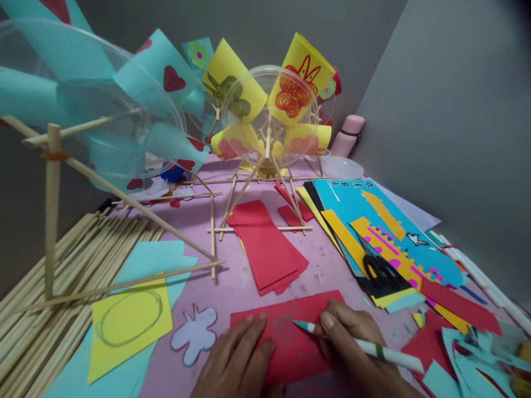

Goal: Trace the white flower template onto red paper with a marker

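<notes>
My left hand (238, 356) lies flat on a red paper sheet (290, 340) at the near edge of the pink table, fingers stretched out and together. My right hand (352, 342) grips a white pencil with a teal tip (365, 346); its point touches the red sheet beside a faint drawn outline. A white flower-shaped cutout (194, 333) lies just left of my left hand.
Two paper-cup wheels on stick frames stand behind: a teal one (95, 105) at left, a yellow one (269, 116) in the middle. Wooden sticks (62, 276) are piled at left. Red strips (267, 249), black scissors (379, 268) on coloured paper, and scraps lie around.
</notes>
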A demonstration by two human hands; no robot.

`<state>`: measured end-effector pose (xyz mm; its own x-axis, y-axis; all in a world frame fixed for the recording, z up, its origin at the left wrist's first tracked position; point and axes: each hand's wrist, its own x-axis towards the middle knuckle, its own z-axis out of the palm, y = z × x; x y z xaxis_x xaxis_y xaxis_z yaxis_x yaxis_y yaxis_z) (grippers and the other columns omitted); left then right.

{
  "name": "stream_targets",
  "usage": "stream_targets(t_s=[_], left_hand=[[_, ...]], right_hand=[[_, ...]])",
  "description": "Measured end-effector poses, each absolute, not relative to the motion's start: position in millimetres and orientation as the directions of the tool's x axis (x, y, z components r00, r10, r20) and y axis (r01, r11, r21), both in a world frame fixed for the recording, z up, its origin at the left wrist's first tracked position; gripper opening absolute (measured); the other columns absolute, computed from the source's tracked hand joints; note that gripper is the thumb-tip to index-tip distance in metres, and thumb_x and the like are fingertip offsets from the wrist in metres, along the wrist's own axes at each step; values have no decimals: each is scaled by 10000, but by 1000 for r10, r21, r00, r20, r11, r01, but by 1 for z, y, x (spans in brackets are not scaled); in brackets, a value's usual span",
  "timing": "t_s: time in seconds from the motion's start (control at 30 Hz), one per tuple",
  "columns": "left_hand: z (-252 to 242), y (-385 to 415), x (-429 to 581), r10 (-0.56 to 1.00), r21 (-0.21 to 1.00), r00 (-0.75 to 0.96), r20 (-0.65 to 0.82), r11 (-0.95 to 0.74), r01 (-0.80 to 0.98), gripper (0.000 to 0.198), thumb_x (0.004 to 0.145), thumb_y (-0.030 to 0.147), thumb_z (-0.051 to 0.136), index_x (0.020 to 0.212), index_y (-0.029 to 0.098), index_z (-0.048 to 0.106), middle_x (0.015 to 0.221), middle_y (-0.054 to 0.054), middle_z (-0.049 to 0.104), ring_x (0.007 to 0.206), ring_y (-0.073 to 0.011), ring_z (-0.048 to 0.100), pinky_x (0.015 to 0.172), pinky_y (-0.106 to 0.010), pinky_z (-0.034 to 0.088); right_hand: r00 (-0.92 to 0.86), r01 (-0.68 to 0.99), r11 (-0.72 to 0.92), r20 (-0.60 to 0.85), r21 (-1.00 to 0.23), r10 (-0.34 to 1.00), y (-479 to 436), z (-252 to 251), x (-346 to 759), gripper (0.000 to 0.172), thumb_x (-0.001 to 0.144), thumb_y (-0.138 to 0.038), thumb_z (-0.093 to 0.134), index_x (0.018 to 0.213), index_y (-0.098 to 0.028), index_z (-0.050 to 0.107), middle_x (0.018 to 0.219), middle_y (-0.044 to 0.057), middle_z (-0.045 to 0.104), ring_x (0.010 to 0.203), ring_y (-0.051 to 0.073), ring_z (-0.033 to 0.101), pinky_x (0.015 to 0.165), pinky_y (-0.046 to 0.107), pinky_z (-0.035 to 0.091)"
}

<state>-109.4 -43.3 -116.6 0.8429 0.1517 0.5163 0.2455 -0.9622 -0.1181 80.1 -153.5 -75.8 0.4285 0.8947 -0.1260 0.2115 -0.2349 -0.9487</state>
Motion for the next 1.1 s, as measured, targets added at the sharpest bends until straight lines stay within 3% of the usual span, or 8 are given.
stream_targets(t_s=[0.17, 0.27, 0.77, 0.87, 0.97, 1.03, 1.1], left_hand=[[-118, -43, -109, 139, -143, 849, 510, -960, 242, 260, 892, 403, 489, 1036, 224, 611, 1122, -43, 679, 947, -195, 650, 766, -292, 549], [-117, -43, -108, 139, -137, 850, 509, -961, 239, 251, 895, 386, 481, 1033, 219, 607, 1115, -44, 680, 946, -196, 653, 773, -298, 551], [-116, -43, -108, 115, -178, 867, 484, -958, 227, 271, 892, 389, 479, 1051, 207, 602, 1123, -58, 677, 941, -210, 659, 738, -315, 564], [-116, -43, -108, 112, -190, 872, 477, -955, 226, 267, 888, 382, 479, 1043, 203, 602, 1109, -62, 682, 929, -208, 661, 733, -314, 565], [-117, -43, -108, 111, -199, 870, 480, -952, 231, 255, 886, 377, 477, 1028, 209, 604, 1103, -55, 684, 931, -202, 659, 745, -309, 561], [-117, -42, -109, 107, -207, 868, 484, -950, 232, 253, 892, 380, 466, 1018, 213, 608, 1100, -51, 685, 931, -198, 659, 746, -303, 561], [-118, -41, -109, 97, -218, 867, 489, -949, 229, 266, 907, 385, 441, 1016, 215, 612, 1093, -49, 688, 923, -194, 662, 736, -296, 561]], right_hand=[[375, 338, -181, -45, -924, 926, -153, -80, 83, 393, 923, -429, 367, 604, -210, 432, 499, -65, 334, 453, 108, 347, 449, 232, 254], [360, 365, -175, -34, -914, 932, -154, -82, 83, 355, 923, -367, 357, 616, -207, 436, 516, -59, 355, 466, 109, 366, 457, 229, 262], [352, 369, -175, -37, -913, 935, -153, -76, 83, 348, 900, -320, 363, 578, -207, 429, 509, -54, 377, 465, 107, 393, 475, 239, 273], [408, 292, -185, -52, -938, 911, -155, -80, 81, 374, 890, -361, 399, 549, -207, 417, 500, -56, 363, 463, 105, 368, 477, 241, 261], [492, 83, -206, -140, -975, 859, -156, -84, 79, 402, 874, -446, 445, 559, -198, 470, 454, -60, 374, 436, 100, 318, 444, 238, 213], [545, -61, -179, -183, -982, 819, -156, -86, 78, 407, 877, -490, 450, 610, -189, 515, 442, -53, 425, 421, 96, 288, 431, 233, 189], [600, -100, -120, -156, -988, 785, -156, -87, 79, 393, 865, -508, 479, 635, -191, 516, 475, -46, 463, 432, 92, 281, 435, 226, 188]])
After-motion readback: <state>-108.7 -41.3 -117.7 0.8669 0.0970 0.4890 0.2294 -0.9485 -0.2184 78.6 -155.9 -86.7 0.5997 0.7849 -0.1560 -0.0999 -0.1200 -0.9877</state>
